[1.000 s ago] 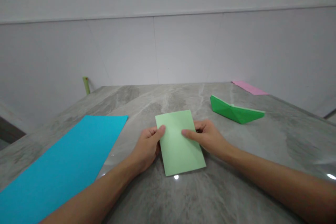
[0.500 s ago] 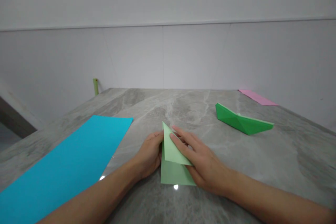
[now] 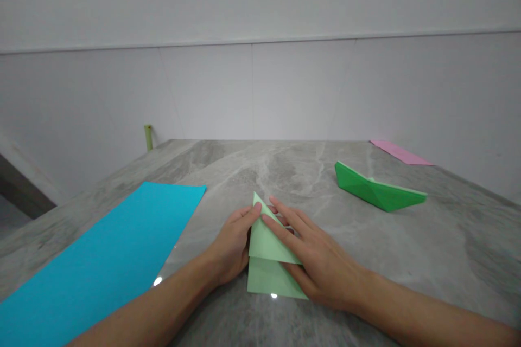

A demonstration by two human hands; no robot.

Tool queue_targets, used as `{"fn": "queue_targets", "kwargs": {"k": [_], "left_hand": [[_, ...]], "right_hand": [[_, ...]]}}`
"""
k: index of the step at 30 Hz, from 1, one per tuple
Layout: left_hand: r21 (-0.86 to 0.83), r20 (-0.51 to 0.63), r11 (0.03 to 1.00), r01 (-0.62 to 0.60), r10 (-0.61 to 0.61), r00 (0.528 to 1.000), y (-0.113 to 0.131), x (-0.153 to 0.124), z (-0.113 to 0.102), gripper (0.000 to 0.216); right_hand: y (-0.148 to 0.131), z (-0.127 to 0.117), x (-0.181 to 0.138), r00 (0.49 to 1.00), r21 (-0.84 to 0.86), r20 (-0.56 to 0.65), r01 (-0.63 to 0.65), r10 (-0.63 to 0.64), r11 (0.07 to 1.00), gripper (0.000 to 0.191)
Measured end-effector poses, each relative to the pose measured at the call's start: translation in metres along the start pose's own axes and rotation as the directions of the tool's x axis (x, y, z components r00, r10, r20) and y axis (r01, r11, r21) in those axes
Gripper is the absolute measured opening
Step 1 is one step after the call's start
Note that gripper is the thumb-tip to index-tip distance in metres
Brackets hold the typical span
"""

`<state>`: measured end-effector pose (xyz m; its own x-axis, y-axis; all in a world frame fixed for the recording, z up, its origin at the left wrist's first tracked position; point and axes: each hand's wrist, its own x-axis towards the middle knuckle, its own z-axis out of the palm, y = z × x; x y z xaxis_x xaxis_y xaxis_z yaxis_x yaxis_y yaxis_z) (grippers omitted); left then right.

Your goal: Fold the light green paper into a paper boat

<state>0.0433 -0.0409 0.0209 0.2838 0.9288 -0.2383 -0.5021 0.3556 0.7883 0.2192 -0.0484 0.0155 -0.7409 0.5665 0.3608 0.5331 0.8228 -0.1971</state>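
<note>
A light green sheet of paper (image 3: 265, 260) lies on the grey marble table (image 3: 366, 260) in front of me, its far right corner folded down into a triangle. My right hand (image 3: 313, 257) lies flat on that flap, fingers stretched out and pressing it. My left hand (image 3: 233, 241) rests at the paper's left edge, its fingertips touching the top of the fold.
A large cyan sheet (image 3: 97, 260) lies to the left. A dark green folded paper boat (image 3: 376, 187) sits at the right, a pink sheet (image 3: 401, 152) beyond it. A small green post (image 3: 148, 135) stands at the table's far left corner, against the white wall.
The flat green rectangle has had its far right corner folded down. My right hand moved onto the flap and flattened out on it; my left hand stayed at the left edge.
</note>
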Motion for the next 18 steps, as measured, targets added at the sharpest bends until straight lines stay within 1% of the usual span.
{"fn": "queue_targets", "kwargs": {"k": [4,9,12,14,18], "left_hand": [[-0.02,0.016,1.0,-0.007,0.008,1.0,0.001,-0.001,0.001,0.025],[-0.027,-0.015,0.998,-0.054,0.053,0.998,-0.002,-0.003,0.004,0.023],[-0.017,-0.011,0.997,-0.075,0.075,0.997,-0.004,-0.004,0.006,0.024],[0.006,-0.013,0.996,-0.088,0.088,0.996,-0.006,-0.005,0.006,0.024],[0.057,-0.025,0.99,-0.127,0.128,0.991,-0.009,-0.005,0.003,0.025]], "right_hand": [[0.002,0.0,-0.001,1.0,-0.002,-0.006,0.018,-0.018,1.0,0.075],[0.002,0.0,0.0,0.999,-0.031,0.003,0.045,-0.045,0.998,0.084],[-0.002,-0.002,0.002,0.999,-0.022,-0.004,0.054,-0.055,0.998,0.086],[-0.005,-0.004,0.002,0.998,0.0,-0.005,0.062,-0.062,0.998,0.083],[-0.009,-0.008,0.0,0.994,0.07,0.002,0.108,-0.109,0.992,0.069]]}}
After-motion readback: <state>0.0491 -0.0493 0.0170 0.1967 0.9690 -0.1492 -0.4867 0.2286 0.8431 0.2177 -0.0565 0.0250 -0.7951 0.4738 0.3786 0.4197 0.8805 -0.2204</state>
